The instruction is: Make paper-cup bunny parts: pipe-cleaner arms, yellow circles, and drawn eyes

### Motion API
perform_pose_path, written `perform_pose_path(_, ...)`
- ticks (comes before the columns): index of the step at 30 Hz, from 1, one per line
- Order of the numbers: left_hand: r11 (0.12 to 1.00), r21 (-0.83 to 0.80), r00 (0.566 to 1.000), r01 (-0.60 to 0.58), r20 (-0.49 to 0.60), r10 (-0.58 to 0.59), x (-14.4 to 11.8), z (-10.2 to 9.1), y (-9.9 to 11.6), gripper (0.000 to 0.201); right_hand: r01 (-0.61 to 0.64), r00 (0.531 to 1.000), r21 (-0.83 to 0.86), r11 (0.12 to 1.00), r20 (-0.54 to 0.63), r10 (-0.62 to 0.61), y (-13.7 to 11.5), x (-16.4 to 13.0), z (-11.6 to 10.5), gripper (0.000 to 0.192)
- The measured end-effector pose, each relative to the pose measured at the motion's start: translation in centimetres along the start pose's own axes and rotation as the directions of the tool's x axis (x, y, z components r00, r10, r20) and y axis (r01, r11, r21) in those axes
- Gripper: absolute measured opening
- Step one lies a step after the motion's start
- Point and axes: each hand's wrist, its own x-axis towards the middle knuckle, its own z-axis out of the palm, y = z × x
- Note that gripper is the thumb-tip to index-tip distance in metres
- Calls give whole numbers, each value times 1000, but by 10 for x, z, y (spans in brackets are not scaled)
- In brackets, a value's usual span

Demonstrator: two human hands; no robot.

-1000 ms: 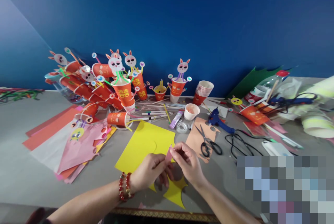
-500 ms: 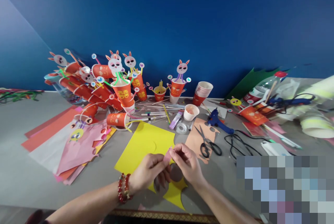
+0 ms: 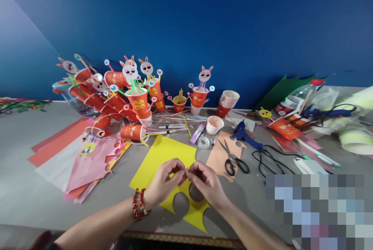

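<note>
My left hand (image 3: 168,182) and my right hand (image 3: 205,182) meet fingertip to fingertip above the yellow paper (image 3: 154,164). Between them they pinch a small piece of pink paper (image 3: 183,180), mostly covered by my fingers. Round holes are cut from the yellow sheet beneath my hands. Right of my right hand, black-handled scissors (image 3: 231,158) lie partly spread on a peach paper sheet (image 3: 217,151). A white paper cup (image 3: 215,125) with peach scraps, a roll of clear tape (image 3: 203,141) and a purple glue stick (image 3: 197,133) are just beyond.
Red paper cups (image 3: 138,102) with rabbit faces crowd the back left. Layered coloured papers (image 3: 87,164) lie at left. A cup stack (image 3: 227,102) stands at the wall. To the right are a blue glue gun (image 3: 246,135), its black cord (image 3: 271,160) and a plastic bottle (image 3: 300,96).
My hands have drawn together, and my left fingers have risen and curled in. The pink paper is now more hidden between my fingertips. The view has shifted slightly.
</note>
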Motion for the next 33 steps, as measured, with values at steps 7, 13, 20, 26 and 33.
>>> perform_pose_path(7, 981, 195, 999, -19, -31, 26, 0, -1, 2, 10, 12, 1000, 5, 1000, 14, -12, 1, 1, 0, 23)
perform_pose_path(13, 967, 256, 1000, 7, -22, -2, 2, -3, 1, 7, 34, 999, -79, 996, 17, -33, -3, 2, -3, 20)
perform_pose_path(20, 960, 280, 1000, 3, 2, -4, 2, -2, 3, 8, 83, 996, -148, 985, 27, -80, -7, 3, -8, 12)
perform_pose_path(26, 989, 135, 998, 56, 29, -60, 2, -2, 1, 6, 61, 996, -110, 992, 64, -54, -7, 3, -8, 12)
perform_pose_path(33, 990, -114, 994, 82, 87, -73, 3, -3, -3, 3, 43, 996, -79, 996, 84, -36, -9, 1, -7, 18)
